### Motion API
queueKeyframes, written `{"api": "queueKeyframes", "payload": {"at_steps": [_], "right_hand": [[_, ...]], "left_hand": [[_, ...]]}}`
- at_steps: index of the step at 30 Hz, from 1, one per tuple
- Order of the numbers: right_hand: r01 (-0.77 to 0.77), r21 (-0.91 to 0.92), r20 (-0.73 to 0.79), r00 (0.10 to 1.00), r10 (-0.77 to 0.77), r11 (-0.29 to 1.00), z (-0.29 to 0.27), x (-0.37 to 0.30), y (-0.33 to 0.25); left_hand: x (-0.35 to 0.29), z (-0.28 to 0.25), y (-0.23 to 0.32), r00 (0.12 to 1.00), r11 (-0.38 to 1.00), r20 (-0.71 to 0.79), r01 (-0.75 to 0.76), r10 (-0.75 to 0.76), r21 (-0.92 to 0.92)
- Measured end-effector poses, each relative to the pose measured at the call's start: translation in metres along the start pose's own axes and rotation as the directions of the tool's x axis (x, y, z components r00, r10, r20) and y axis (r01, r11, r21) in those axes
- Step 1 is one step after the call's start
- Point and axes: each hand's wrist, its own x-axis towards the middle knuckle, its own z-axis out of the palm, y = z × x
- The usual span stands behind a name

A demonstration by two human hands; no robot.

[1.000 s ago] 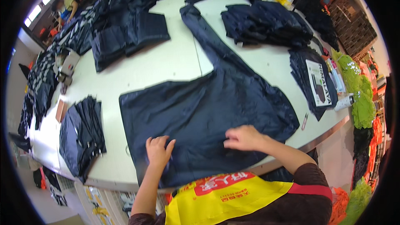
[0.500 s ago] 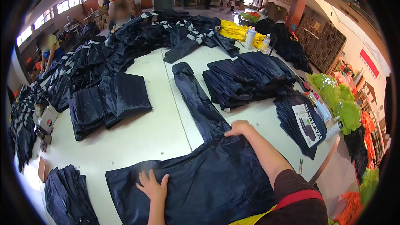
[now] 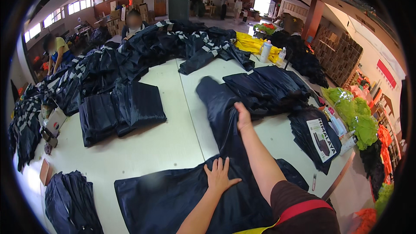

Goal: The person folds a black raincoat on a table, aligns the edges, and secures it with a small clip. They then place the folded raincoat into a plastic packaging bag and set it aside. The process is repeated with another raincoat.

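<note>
A navy rain garment [image 3: 173,197] lies spread at the table's near edge, its long narrow sleeve-like part [image 3: 219,112] reaching away toward the middle. My left hand [image 3: 219,177] rests flat on the garment where that part joins the wide body, fingers spread. Farther off, my right hand [image 3: 243,116] grips the right edge of the narrow part; its fingertips are partly hidden in the fabric. The far end of this part looks smeared by motion and lies close to a stack of folded navy garments [image 3: 268,89].
Another folded navy stack [image 3: 121,115] lies left of centre on the white table [image 3: 177,147], with a bundle [image 3: 71,203] nearer. A heap of striped dark garments [image 3: 143,47] lines the far side. Snips [image 3: 314,182] and printed packaging [image 3: 323,141] lie to the right; two people stand beyond.
My left hand has moved right across the garment to the base of the narrow part. The right hand has slid farther out along that part, which has shifted right. The view has tilted slightly.
</note>
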Motion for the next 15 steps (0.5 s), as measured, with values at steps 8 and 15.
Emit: {"api": "queueKeyframes", "payload": {"at_steps": [8,15], "right_hand": [[0.879,-0.368,0.906,0.412,0.092,-0.304,0.066,-0.135,0.049],[0.895,-0.348,0.779,0.441,0.445,-0.277,0.047,-0.242,0.059]], "left_hand": [[0.012,0.104,0.0,0.944,0.978,-0.327,0.017,0.052,0.206],[-0.09,-0.011,-0.01,0.918,0.954,0.376,-0.006,0.125,-0.301]]}}
